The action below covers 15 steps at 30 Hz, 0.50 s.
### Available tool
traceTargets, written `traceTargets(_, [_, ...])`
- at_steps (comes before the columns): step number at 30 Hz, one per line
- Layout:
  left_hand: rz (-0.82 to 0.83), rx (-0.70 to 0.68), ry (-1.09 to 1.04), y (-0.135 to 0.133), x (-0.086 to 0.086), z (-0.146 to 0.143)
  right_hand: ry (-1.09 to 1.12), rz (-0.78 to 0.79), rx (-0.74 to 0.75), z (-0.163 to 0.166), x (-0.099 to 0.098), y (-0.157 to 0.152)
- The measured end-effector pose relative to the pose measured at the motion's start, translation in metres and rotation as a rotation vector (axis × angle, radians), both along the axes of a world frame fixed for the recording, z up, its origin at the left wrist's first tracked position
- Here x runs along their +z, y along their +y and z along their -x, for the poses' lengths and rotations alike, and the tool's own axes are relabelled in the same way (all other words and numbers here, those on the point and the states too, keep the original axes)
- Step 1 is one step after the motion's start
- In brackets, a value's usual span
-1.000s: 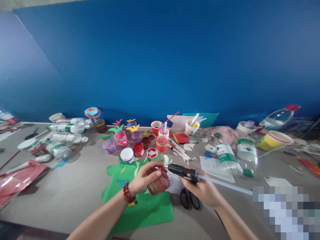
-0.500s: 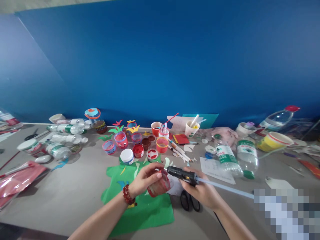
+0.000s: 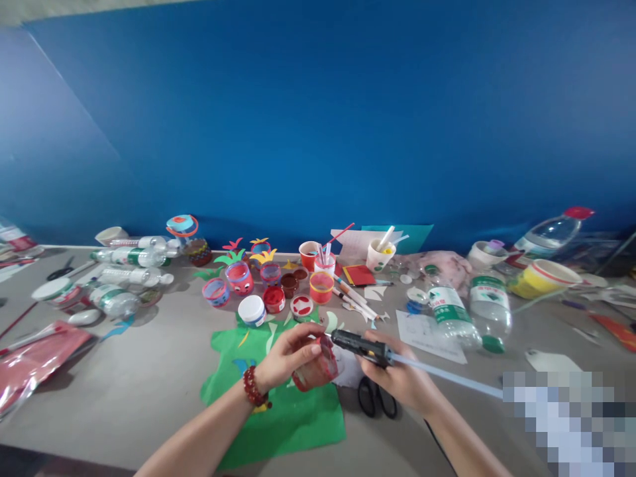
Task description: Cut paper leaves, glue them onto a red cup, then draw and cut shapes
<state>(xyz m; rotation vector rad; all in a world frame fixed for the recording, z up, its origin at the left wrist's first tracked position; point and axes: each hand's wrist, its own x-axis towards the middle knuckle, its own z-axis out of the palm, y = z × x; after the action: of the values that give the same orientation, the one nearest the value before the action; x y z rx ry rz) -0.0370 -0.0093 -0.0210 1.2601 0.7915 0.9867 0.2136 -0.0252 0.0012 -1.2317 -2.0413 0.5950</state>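
My left hand [image 3: 291, 358] is wrapped round a red-painted, cup-like piece of clear plastic [image 3: 315, 374], tilted so its open end faces right. A black hot glue gun [image 3: 362, 346] is gripped in my right hand [image 3: 402, 371]. Its nozzle is at the upper rim of the plastic cup; whether it touches I cannot tell. From the back of the gun a long pale glue stick [image 3: 447, 374] sticks out to the right. Beneath my hands lies a green sheet [image 3: 298, 430] with paper scraps on it. Black-handled scissors [image 3: 376, 399] rest just below the gun.
Behind the green sheet stand decorated cups [image 3: 239, 278], a white-lidded jar [image 3: 252, 310] and an open red paint pot [image 3: 273, 299]. Plastic bottles [image 3: 447, 308] lie on the right, more bottles [image 3: 116, 299] on the left. A blue panel [image 3: 318, 132] rises behind the grey table [image 3: 149, 391].
Both hands, the plastic cup and the glue gun keep nearly the same pose. The view has shifted very slightly.
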Motion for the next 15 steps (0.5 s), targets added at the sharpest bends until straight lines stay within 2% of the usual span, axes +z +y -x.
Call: traceTargets(15, [0.004, 0.008, 0.030, -0.0005, 0.0022, -0.0007, -0.151, -0.051, 0.022, -0.0007, -0.0016, 0.0007])
